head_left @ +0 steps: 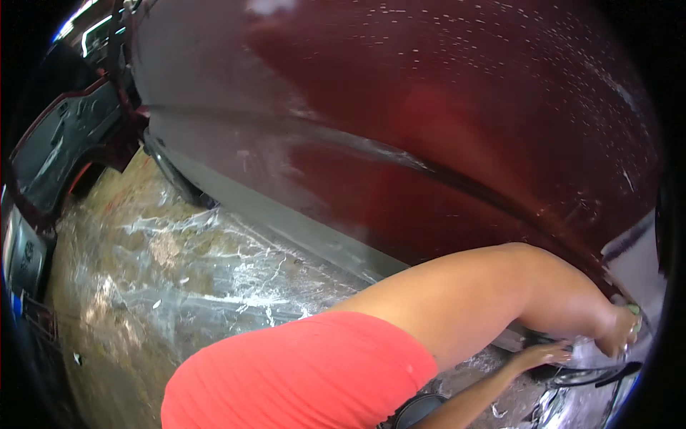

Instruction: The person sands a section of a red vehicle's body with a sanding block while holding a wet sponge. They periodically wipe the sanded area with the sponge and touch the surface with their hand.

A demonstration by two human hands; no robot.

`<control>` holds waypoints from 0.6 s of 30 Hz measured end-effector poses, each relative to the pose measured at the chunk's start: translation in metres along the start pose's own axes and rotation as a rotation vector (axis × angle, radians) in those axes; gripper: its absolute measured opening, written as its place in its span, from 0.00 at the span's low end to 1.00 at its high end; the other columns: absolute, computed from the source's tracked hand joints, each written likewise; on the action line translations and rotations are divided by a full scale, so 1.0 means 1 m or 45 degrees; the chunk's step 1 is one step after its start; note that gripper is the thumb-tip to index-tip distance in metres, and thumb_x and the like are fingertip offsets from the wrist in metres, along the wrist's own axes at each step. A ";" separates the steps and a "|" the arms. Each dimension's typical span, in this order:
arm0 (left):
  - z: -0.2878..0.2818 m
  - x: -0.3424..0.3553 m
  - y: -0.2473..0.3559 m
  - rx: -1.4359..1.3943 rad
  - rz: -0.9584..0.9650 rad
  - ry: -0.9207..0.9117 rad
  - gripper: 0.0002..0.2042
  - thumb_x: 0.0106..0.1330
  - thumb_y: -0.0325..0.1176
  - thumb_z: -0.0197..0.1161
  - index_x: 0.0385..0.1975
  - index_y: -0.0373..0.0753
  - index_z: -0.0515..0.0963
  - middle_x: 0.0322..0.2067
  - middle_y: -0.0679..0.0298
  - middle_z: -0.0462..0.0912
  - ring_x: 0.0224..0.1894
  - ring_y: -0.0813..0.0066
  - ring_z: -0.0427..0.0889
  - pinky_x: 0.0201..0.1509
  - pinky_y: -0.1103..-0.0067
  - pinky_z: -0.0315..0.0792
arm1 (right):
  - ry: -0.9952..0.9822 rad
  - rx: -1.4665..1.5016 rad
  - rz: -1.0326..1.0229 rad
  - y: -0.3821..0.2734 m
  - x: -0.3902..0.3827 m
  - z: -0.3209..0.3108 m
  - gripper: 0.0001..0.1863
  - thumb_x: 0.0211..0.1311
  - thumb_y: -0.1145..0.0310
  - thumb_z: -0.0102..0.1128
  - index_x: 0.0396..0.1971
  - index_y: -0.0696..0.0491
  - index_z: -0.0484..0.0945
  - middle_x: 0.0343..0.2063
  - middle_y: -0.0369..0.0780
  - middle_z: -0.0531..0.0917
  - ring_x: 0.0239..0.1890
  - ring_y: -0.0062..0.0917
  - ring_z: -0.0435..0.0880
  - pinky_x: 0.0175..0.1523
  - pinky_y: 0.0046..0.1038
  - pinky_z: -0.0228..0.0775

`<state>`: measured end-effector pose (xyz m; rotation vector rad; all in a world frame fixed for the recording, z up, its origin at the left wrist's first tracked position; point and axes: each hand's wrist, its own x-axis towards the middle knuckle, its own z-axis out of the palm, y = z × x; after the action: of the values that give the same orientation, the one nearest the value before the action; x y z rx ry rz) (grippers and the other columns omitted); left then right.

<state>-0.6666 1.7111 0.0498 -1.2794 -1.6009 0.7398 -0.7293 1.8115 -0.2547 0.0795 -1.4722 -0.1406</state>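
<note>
A dark red vehicle side panel (457, 136) fills the upper view, wet and spotted with whitish drops, with dull grey patches on it. My left arm, in a coral sleeve, stretches across to the far right. There my left hand (614, 332) is closed against the greyish lower end of the panel, on a small pale green piece (634, 309) that shows only in part. Lower and closer in, my right hand (547, 354) has its fingers stretched out beside the panel's bottom edge, with nothing visible in it.
An open vehicle door (68, 146) and other parts stand at the left. A tyre (171, 171) shows under the panel. The wet concrete floor (164, 286) has white streaks. A dark round container (420, 409) sits below my right forearm, and a black curved strip (597, 377) lies near my hands.
</note>
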 end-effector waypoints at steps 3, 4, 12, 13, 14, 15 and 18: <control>-0.003 -0.020 -0.004 0.043 -0.002 -0.064 0.16 0.72 0.40 0.54 0.56 0.52 0.81 0.55 0.75 0.82 0.64 0.68 0.75 0.63 0.52 0.70 | -0.337 0.327 0.463 -0.047 0.022 -0.027 0.28 0.82 0.66 0.21 0.75 0.61 0.53 0.74 0.60 0.52 0.76 0.52 0.54 0.77 0.49 0.51; 0.000 -0.029 -0.005 0.039 -0.021 -0.095 0.16 0.72 0.40 0.54 0.56 0.52 0.81 0.55 0.75 0.82 0.64 0.68 0.75 0.63 0.52 0.70 | -0.456 0.611 0.878 -0.041 0.063 -0.027 0.30 0.82 0.61 0.24 0.74 0.62 0.54 0.74 0.59 0.54 0.75 0.50 0.57 0.77 0.48 0.52; -0.004 -0.007 -0.003 0.010 -0.022 -0.103 0.16 0.73 0.38 0.53 0.58 0.54 0.80 0.59 0.71 0.79 0.68 0.66 0.71 0.65 0.50 0.68 | -0.617 0.812 0.904 0.040 0.008 0.018 0.31 0.83 0.54 0.31 0.73 0.61 0.54 0.72 0.57 0.60 0.72 0.50 0.62 0.76 0.51 0.52; -0.003 -0.010 -0.001 -0.015 -0.022 -0.102 0.16 0.73 0.38 0.53 0.58 0.54 0.80 0.59 0.71 0.79 0.68 0.66 0.71 0.65 0.50 0.68 | -0.639 0.799 0.909 0.043 -0.001 0.015 0.31 0.83 0.54 0.31 0.73 0.61 0.54 0.72 0.57 0.60 0.72 0.50 0.62 0.76 0.51 0.52; -0.006 -0.005 0.002 -0.059 -0.020 -0.105 0.16 0.73 0.38 0.53 0.56 0.54 0.80 0.59 0.71 0.79 0.67 0.66 0.72 0.66 0.52 0.68 | -0.697 0.886 0.959 0.052 -0.006 0.010 0.32 0.82 0.52 0.31 0.73 0.60 0.55 0.71 0.57 0.62 0.71 0.50 0.64 0.75 0.52 0.54; -0.005 0.004 0.004 -0.100 -0.020 -0.100 0.15 0.72 0.37 0.53 0.55 0.55 0.81 0.59 0.72 0.79 0.67 0.67 0.72 0.66 0.55 0.69 | -0.750 0.968 1.003 0.057 -0.001 0.001 0.33 0.81 0.51 0.32 0.72 0.60 0.57 0.69 0.56 0.65 0.70 0.51 0.66 0.73 0.52 0.57; 0.054 0.016 0.007 -0.115 -0.239 0.087 0.11 0.68 0.40 0.56 0.44 0.58 0.85 0.54 0.72 0.82 0.59 0.71 0.79 0.57 0.64 0.75 | -0.915 1.276 1.147 0.016 0.038 -0.029 0.35 0.78 0.45 0.33 0.71 0.59 0.61 0.65 0.55 0.71 0.66 0.52 0.71 0.69 0.52 0.65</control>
<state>-0.7136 1.7330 0.0270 -1.1853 -1.6873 0.5073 -0.6965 1.8212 -0.2178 0.1750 -2.0150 1.4351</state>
